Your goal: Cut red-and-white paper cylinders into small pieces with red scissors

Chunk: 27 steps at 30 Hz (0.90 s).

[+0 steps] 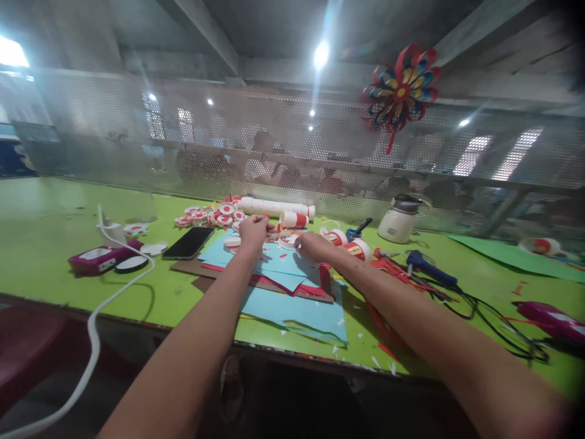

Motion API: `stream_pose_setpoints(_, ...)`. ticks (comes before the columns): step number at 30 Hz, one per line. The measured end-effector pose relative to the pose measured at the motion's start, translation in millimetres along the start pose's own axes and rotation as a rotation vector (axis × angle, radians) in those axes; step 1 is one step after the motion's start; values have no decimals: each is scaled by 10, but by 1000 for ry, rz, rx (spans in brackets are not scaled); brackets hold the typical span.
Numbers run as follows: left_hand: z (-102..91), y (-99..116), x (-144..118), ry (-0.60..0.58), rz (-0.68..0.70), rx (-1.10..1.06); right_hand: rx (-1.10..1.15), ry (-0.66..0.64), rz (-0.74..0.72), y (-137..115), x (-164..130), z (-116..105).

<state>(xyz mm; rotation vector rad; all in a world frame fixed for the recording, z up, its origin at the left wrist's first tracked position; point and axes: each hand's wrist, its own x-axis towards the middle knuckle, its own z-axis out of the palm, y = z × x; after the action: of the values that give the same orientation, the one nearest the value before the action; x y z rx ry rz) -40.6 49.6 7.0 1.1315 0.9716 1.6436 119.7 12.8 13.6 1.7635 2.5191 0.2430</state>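
Both arms stretch across a green table (55, 244) to small red-and-white paper rings (289, 239) above blue sheets (292, 305). The left hand (253, 232) is curled shut on one; the right hand's (312, 246) grip cannot be told.

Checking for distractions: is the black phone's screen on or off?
Off: the black phone, flat on the green table, shows a dark, unlit screen.
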Motion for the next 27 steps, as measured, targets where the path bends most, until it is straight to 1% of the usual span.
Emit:
stream_pose_setpoints(2,7,3,2,22,-11,-20,-14,-23,11,130,-25,-11)
stream_pose_setpoints(4,13,-2,3,42,-11,-36,-17,-16,-17,173,-48,-26)
stream_pose_setpoints(6,12,-11,5,66,-8,-46,-12,7,-65,119,-49,-29)
stream_pose_setpoints(9,1,-29,14,90,-10,-53,-16,38,-129,-65,1,-7)
stream_pose_setpoints(12,-11,-44,32,97,-9,-61,-47,33,-176,-219,73,10)
stream_pose_setpoints(14,-16,-45,43,97,-6,-65,-71,25,-204,-263,111,7)
stream_pose_setpoints(18,-11,-24,39,98,4,-75,-116,31,-255,-259,167,19)
stream_pose_setpoints(22,0,8,9,95,-15,-65,-116,61,-298,-246,222,98)
stream_pose_setpoints(25,-2,15,-2,88,-41,-49,-69,118,-305,-221,240,121)
stream_pose_setpoints(27,-4,9,-9,52,-76,-32,-20,179,-283,-165,221,83)
